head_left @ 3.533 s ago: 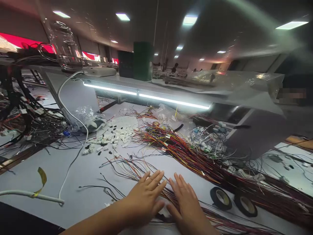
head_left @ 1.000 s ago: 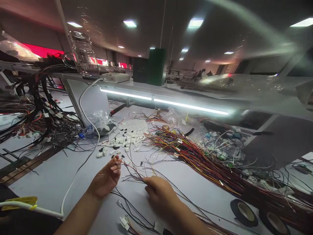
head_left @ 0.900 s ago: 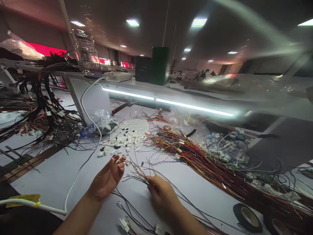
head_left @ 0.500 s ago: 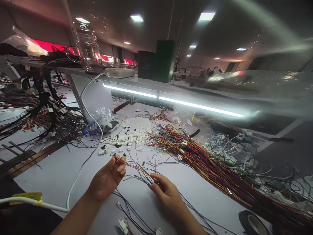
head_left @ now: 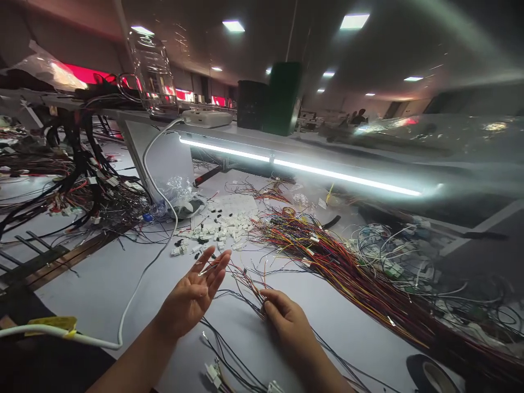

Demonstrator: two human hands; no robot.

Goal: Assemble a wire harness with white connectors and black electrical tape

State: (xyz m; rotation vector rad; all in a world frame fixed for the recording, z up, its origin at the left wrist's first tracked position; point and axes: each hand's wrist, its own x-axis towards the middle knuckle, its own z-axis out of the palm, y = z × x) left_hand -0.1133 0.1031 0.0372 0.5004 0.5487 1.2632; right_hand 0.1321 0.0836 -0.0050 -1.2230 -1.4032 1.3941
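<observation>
My right hand (head_left: pixel 284 316) pinches a small bundle of thin wires (head_left: pixel 250 281), red, orange and dark, between thumb and fingers above the white tabletop. At the free ends of that bundle is my left hand (head_left: pixel 190 297), palm up with its fingers spread. Wire ends with small metal tips lie across or just behind its fingers; whether they touch is hard to tell. Below and between the hands, dark wires (head_left: pixel 229 349) run along the table. One white connector (head_left: pixel 213 375) sits near the bottom edge.
Loose white and black connectors (head_left: pixel 223 229) lie scattered beyond my hands. To the right stretches a thick wire bundle (head_left: pixel 352 278), with a roll of black tape (head_left: pixel 434 376) in front. A white cable (head_left: pixel 139 289) crosses the left side. A lit tube lamp (head_left: pixel 327 172) hangs under the shelf.
My left hand has gone from curled fingers at the wire ends to spread fingers, rising slightly rightward. My right hand keeps its pinch on the wires. The view has shifted slightly.
</observation>
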